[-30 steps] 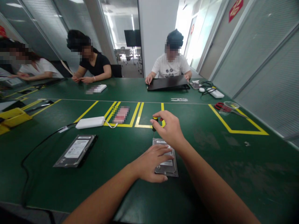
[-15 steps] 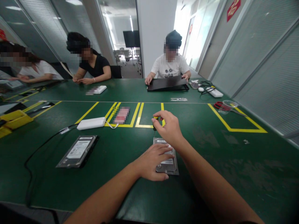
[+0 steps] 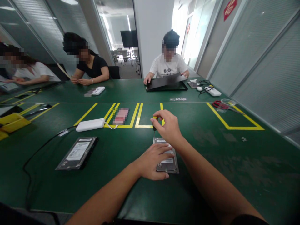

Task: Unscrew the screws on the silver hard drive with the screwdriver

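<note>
A silver hard drive (image 3: 172, 168) lies flat on the green table in front of me. My left hand (image 3: 152, 161) rests across it with the fingers stretched out and spread, covering much of its label. My right hand (image 3: 170, 125) pinches a screwdriver (image 3: 154, 125) with a black and yellow handle between thumb and fingers. The screwdriver stands upright, its thin shaft reaching down to the far left corner of the drive; the tip is too small to make out. A second hard drive (image 3: 77, 153) lies to the left, label up.
Left of centre are a white power strip (image 3: 91, 125) with a black cable and a pink phone-like object (image 3: 121, 116). Small metal bits (image 3: 244, 139), red scissors (image 3: 219, 104) and a clear cup (image 3: 227, 105) lie right. A yellow bin (image 3: 15, 122) stands far left. Several people sit opposite.
The camera view has shifted slightly. Both hands, the screwdriver and the hard drive keep nearly the same places relative to each other.
</note>
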A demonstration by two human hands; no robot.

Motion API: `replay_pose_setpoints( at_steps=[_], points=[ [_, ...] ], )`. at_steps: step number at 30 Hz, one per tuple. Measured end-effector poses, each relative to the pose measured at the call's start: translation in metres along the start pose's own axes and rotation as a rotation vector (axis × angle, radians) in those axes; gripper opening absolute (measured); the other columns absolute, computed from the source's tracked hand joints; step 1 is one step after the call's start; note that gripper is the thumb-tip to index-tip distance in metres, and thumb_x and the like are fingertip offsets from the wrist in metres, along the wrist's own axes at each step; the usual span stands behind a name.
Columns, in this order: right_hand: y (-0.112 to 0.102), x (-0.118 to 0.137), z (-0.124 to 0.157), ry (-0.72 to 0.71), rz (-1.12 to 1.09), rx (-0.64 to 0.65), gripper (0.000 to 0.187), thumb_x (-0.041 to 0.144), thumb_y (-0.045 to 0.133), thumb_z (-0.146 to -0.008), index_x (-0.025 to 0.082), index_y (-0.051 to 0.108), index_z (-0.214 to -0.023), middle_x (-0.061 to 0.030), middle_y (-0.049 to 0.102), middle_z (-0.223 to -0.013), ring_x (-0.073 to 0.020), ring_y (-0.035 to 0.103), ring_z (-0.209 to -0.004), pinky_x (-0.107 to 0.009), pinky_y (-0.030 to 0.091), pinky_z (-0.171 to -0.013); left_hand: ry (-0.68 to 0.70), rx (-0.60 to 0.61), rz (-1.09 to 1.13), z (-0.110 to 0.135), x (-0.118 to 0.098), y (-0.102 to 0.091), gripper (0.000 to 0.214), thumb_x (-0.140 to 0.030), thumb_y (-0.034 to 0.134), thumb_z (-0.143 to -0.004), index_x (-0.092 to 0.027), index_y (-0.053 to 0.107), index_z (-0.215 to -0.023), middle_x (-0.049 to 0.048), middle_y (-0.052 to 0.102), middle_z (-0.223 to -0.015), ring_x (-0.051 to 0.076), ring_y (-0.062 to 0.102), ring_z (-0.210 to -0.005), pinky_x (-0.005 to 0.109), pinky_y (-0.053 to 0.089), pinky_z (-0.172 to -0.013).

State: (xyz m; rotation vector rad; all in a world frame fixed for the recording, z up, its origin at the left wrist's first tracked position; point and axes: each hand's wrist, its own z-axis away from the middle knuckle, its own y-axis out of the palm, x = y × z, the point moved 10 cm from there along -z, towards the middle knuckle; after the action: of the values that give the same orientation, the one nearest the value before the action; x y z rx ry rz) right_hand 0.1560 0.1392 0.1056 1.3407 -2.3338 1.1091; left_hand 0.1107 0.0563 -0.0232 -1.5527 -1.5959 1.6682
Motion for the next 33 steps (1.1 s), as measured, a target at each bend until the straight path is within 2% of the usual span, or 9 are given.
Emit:
replay_pose_setpoints(
  at_steps=[6, 12, 18, 24, 33],
  points=[
    [0.0009, 0.0013, -0.0006, -0.019, 0.004, 0.003, 0.013, 0.034, 0.065, -0.089, 0.022, 0.063, -0.089, -0.0029, 0.065, -0.089, -0.0183, 0.057, -0.084, -0.032, 0.045, -0.079, 0.009, -0.006, 0.01, 0.0001, -0.0013, -0.0015, 0.077, -0.062, 0.067, -0.076, -0.024, 0.049, -0.141, 0.0116, 0.046, -0.15, 0.035, 0.039, -0.14, 0.052, 0.026, -0.118],
    [-0.0029, 0.0039, -0.0013, -0.024, -0.002, -0.015, 0.007, 0.028, 0.064, -0.088, 0.021, 0.063, -0.086, -0.0019, 0.061, -0.082, -0.0173, 0.056, -0.079, -0.031, 0.043, -0.075, 0.011, -0.015, 0.006, 0.0011, -0.0002, -0.0015, 0.077, -0.062, 0.067, -0.076, -0.023, 0.049, -0.141, 0.0114, 0.044, -0.152, 0.034, 0.038, -0.141, 0.051, 0.026, -0.119],
    [-0.0036, 0.0031, -0.0007, -0.021, -0.003, -0.025, 0.006, 0.022, 0.059, -0.087, 0.02, 0.063, -0.09, -0.0034, 0.065, -0.087, -0.0178, 0.058, -0.08, -0.032, 0.044, -0.077, 0.009, -0.007, -0.005, 0.0016, -0.0003, -0.0019, 0.079, -0.062, 0.068, -0.076, -0.024, 0.048, -0.142, 0.0109, 0.043, -0.153, 0.034, 0.037, -0.142, 0.049, 0.024, -0.12],
    [-0.0011, 0.0031, -0.0014, -0.037, -0.009, -0.008, 0.011, 0.031, 0.063, -0.09, 0.02, 0.065, -0.09, -0.004, 0.064, -0.089, -0.0187, 0.058, -0.086, -0.033, 0.045, -0.079, 0.009, -0.003, -0.007, 0.001, -0.0008, -0.0015, 0.078, -0.062, 0.068, -0.076, -0.024, 0.049, -0.141, 0.0113, 0.044, -0.152, 0.036, 0.038, -0.141, 0.052, 0.026, -0.118],
    [-0.0003, -0.0014, -0.0004, -0.056, 0.003, -0.04, 0.007, 0.023, 0.06, -0.089, 0.02, 0.065, -0.093, -0.0032, 0.068, -0.09, -0.0186, 0.06, -0.083, -0.034, 0.046, -0.079, 0.014, -0.005, -0.022, 0.0017, -0.0018, -0.0033, 0.077, -0.061, 0.067, -0.077, -0.022, 0.049, -0.141, 0.0114, 0.044, -0.153, 0.033, 0.036, -0.143, 0.048, 0.026, -0.12]
  ],
)
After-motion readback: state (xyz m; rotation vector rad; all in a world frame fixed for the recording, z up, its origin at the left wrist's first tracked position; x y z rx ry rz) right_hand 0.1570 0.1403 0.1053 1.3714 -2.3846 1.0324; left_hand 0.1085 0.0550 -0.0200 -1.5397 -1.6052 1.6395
